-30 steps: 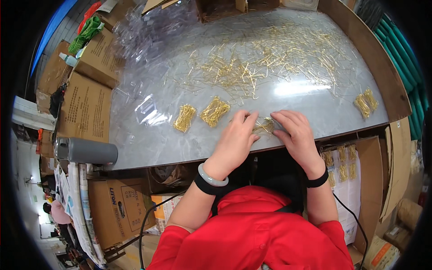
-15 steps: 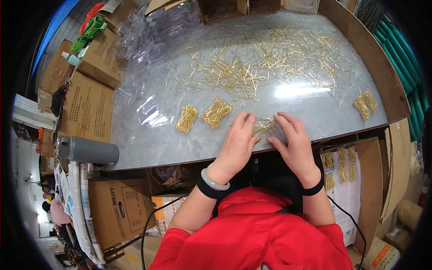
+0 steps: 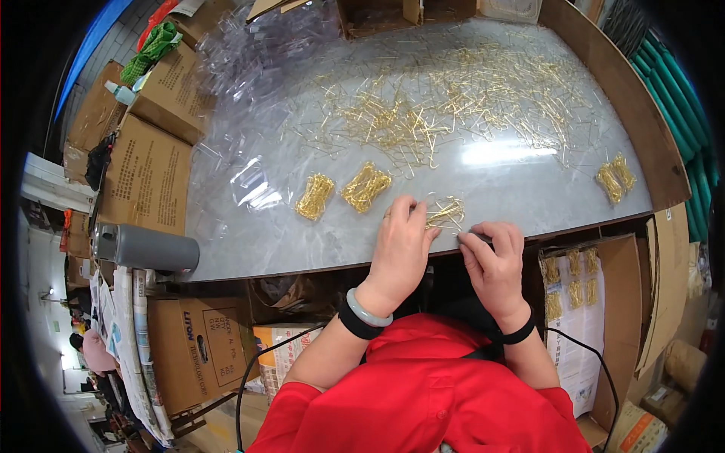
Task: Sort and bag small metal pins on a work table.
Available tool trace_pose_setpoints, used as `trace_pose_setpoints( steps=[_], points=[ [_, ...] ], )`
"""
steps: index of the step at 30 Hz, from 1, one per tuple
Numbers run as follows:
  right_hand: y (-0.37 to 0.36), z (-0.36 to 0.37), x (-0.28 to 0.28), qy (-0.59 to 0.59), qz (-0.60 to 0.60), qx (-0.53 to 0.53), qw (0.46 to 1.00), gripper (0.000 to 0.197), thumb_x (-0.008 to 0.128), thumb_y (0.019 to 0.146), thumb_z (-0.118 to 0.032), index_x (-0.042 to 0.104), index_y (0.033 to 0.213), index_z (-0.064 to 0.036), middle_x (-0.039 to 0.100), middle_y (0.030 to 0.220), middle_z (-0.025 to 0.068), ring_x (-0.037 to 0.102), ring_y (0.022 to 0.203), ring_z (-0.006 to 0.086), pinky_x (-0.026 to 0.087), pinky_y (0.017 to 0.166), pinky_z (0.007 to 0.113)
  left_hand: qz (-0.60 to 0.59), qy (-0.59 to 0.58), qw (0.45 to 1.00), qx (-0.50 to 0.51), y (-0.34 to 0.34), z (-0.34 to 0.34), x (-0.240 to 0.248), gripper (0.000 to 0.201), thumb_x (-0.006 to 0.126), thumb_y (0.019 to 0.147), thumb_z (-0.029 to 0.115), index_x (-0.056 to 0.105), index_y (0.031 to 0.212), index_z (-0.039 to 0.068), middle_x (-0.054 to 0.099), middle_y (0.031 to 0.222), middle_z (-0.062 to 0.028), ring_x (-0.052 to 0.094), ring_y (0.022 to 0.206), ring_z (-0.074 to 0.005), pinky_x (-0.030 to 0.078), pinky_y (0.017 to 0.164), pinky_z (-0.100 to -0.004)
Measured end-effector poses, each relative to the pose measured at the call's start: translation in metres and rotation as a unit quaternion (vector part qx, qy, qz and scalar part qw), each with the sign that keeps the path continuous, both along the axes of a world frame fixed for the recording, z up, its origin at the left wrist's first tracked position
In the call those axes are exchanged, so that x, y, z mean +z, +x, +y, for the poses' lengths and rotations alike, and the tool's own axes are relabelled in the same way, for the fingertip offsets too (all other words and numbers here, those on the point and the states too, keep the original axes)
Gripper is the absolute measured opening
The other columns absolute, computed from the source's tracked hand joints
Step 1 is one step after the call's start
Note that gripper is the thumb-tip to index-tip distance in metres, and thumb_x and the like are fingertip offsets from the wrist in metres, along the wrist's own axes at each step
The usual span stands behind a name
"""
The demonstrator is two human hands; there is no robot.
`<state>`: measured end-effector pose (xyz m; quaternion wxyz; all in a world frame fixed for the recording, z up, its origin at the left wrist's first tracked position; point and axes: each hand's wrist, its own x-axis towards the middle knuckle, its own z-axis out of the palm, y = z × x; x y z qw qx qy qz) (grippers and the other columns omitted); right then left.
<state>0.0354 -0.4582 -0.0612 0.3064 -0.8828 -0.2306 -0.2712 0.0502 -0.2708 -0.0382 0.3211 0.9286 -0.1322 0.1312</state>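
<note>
A small loose bunch of gold wire hooks (image 3: 447, 214) lies on the grey tabletop near its front edge. My left hand (image 3: 402, 249) is closed on the left end of that bunch, thumb and fingers around the wires. To the right, my right hand (image 3: 495, 264) is pinched at the table edge, its fingertips at the lower right of the bunch; what is between them is too small to make out. Two packed gold hook bundles, one bundle (image 3: 315, 196) and another bundle (image 3: 365, 187), lie to the left of my hands.
Loose gold hooks (image 3: 408, 121) are scattered across the far table. Clear plastic pieces (image 3: 260, 68) heap at the far left. Another packed pair (image 3: 616, 179) lies at right. A grey bottle (image 3: 147, 248) lies at the left edge. An open carton (image 3: 581, 325) below holds several bundles on paper.
My right hand has drawn down and back toward the table edge, its spread fingers closing to a pinch. My left hand stays at the bunch, whose hooks now fan out to the right.
</note>
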Motion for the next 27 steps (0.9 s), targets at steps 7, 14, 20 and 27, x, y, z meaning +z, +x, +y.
trace_pose_setpoints(
  steps=[7, 14, 20, 27],
  points=[
    [-0.001, 0.001, 0.005, -0.011, 0.032, -0.015, 0.999, 0.025, 0.076, 0.081, -0.010, 0.071, 0.105, -0.0110, 0.061, 0.114, 0.0079, 0.056, 0.108, 0.0302, 0.042, 0.096, 0.045, -0.044, 0.011, 0.999, 0.015, -0.002, -0.002, -0.007, 0.034, 0.073, 0.087, 0.009, 0.065, 0.116, -0.005, 0.059, 0.112, -0.0191, 0.060, 0.098, -0.0384, 0.050, 0.085, -0.0452],
    [-0.008, -0.001, 0.003, -0.068, 0.001, -0.069, 0.995, 0.023, 0.074, 0.085, -0.014, 0.072, 0.107, -0.0125, 0.061, 0.119, 0.0068, 0.052, 0.117, 0.0294, 0.035, 0.107, 0.051, -0.072, 0.023, 0.997, 0.024, -0.001, -0.004, -0.010, 0.029, 0.073, 0.087, 0.007, 0.067, 0.113, -0.004, 0.060, 0.109, -0.0185, 0.061, 0.096, -0.0376, 0.051, 0.083, -0.0449],
    [-0.021, 0.010, -0.007, -0.065, -0.002, -0.122, 0.990, 0.022, 0.074, 0.085, -0.015, 0.072, 0.107, -0.0142, 0.061, 0.118, 0.0042, 0.052, 0.118, 0.0280, 0.031, 0.111, 0.053, -0.063, 0.035, 0.997, 0.032, -0.002, -0.008, -0.008, 0.027, 0.070, 0.089, 0.007, 0.067, 0.114, -0.004, 0.059, 0.105, -0.0182, 0.060, 0.094, -0.0377, 0.050, 0.082, -0.0451],
    [-0.024, 0.037, -0.003, -0.022, 0.031, -0.033, 0.999, 0.036, 0.072, 0.082, -0.010, 0.067, 0.118, -0.0084, 0.061, 0.120, 0.0064, 0.053, 0.117, 0.0292, 0.031, 0.111, 0.054, -0.048, 0.023, 0.999, -0.010, -0.006, -0.004, -0.011, 0.031, 0.068, 0.091, 0.007, 0.063, 0.119, -0.006, 0.058, 0.107, -0.0202, 0.059, 0.098, -0.0386, 0.049, 0.083, -0.0449]
  ],
)
